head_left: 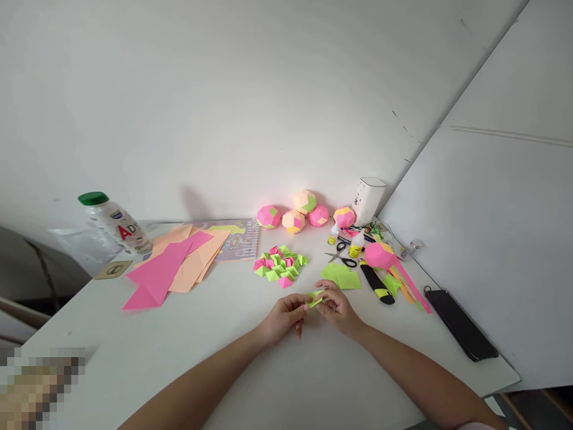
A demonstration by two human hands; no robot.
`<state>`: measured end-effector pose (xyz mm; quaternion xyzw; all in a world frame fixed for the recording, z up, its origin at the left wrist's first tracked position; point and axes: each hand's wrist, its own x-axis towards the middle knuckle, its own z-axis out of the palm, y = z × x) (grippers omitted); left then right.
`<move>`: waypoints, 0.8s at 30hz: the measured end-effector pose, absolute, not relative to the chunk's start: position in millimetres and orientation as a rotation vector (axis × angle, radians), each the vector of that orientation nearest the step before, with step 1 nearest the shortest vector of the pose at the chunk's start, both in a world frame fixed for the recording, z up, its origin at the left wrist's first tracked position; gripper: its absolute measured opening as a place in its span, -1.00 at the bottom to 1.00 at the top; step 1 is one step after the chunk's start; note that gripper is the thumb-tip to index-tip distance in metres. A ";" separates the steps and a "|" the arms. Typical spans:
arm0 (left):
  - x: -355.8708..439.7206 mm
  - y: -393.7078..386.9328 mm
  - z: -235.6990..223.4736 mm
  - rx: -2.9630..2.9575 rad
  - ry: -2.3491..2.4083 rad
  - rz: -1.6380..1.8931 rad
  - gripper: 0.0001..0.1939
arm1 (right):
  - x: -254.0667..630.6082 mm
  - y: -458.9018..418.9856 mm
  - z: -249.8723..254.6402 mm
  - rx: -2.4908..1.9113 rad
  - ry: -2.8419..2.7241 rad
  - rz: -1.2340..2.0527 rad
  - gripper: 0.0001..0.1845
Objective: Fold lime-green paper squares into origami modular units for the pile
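Observation:
A small lime green piece of folded paper (315, 298) is held between my two hands, above the near middle of the table. My left hand (285, 316) pinches its left end with thumb and fingers. The fingers of my right hand (338, 309) close on its right end. Just behind my hands lies a pile of folded green and pink paper pieces (280, 266). Flat green paper sheets (341, 276) lie beyond my right hand. Part of the held paper is hidden by my fingers.
Paper balls (293, 221) stand along the wall. Scissors (342, 255), glue bottles (357, 243), a box cutter (376, 283) and a black phone (461, 325) lie to the right. Pink paper (163, 272), a notebook (239, 239) and a green-capped bottle (117, 224) are at the left.

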<state>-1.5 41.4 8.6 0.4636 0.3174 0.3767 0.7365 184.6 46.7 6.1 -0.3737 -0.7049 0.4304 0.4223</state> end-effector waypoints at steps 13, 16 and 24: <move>2.2 37.2 8.7 1.088 0.771 0.873 -0.63 | 184.8 46.7 9.5 -1.072 -1.610 1.376 -0.61; 4.6 32.5 6.9 1.105 0.806 0.928 -0.62 | 186.3 47.2 6.7 -1.079 -1.644 1.398 -0.60; -3.4 31.1 8.3 1.568 0.797 1.030 -0.73 | 187.5 48.1 7.4 -1.024 -1.751 1.430 -0.61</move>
